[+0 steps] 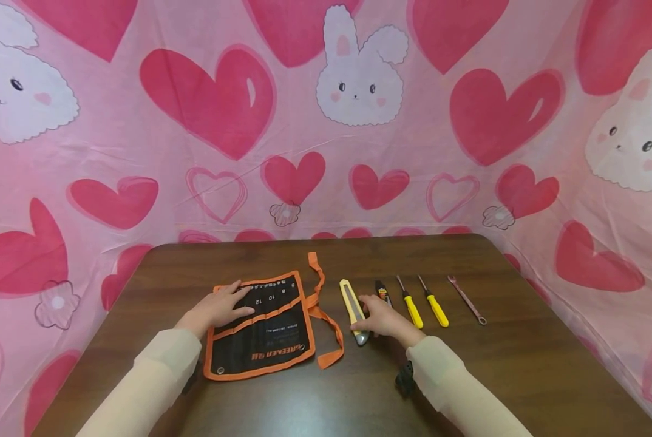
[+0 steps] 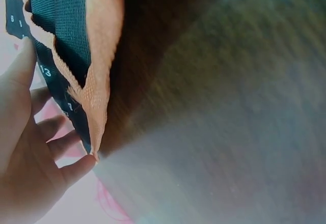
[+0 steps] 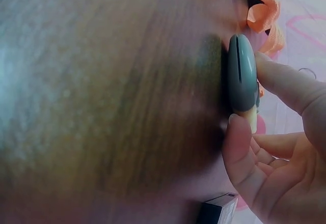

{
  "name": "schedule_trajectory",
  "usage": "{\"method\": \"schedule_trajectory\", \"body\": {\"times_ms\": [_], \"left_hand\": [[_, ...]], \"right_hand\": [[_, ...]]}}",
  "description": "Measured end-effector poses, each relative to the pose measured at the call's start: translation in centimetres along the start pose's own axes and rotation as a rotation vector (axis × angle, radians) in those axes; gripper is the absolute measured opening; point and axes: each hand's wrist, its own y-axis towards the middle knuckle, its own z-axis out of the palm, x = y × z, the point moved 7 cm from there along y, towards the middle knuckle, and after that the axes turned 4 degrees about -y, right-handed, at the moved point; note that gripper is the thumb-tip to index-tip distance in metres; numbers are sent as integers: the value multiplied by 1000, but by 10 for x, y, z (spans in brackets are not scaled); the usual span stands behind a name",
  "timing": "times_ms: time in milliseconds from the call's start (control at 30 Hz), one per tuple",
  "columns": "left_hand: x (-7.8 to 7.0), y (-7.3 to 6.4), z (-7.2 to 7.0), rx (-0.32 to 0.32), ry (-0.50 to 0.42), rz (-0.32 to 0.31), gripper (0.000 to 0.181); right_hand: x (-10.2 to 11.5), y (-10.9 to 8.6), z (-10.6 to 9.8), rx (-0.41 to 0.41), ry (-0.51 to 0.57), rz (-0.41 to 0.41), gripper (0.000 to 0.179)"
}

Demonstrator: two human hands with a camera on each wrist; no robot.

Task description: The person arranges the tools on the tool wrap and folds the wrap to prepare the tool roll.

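Note:
My left hand (image 1: 219,309) rests with spread fingers on the left side of a black tool pouch (image 1: 285,331) with orange edging and numbered pockets. In the left wrist view, its fingers (image 2: 79,168) lie along the pouch's edge and a pocket gapes a little. A yellow utility knife (image 1: 349,298) with a grey end lies right of the pouch. My right hand (image 1: 386,318) pinches this knife near its grey end (image 3: 242,76), thumb on one side and a finger on the other in the right wrist view.
Orange tie straps (image 1: 331,359) trail between pouch and knife. Right of the knife lie a partly hidden black item with a label (image 1: 380,289), two yellow-handled screwdrivers (image 1: 411,309) and a combination wrench (image 1: 467,300). A pink patterned cloth (image 1: 304,139) hangs behind the brown table (image 1: 282,406).

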Motion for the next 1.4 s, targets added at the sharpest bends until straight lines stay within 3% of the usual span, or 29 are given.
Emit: {"method": "schedule_trajectory", "body": {"times_ms": [167, 667, 1000, 1400], "left_hand": [[0, -2, -2, -9, 30, 4, 70], [11, -17, -5, -21, 9, 2, 62], [16, -27, -7, -76, 61, 27, 52], [26, -33, -4, -37, 60, -18, 64]], "right_hand": [[-1, -1, 0, 0, 39, -7, 76], [-4, -4, 1, 19, 106, -5, 73], [-5, -3, 1, 19, 107, 2, 73], [-6, -2, 0, 11, 118, -18, 72]]}}
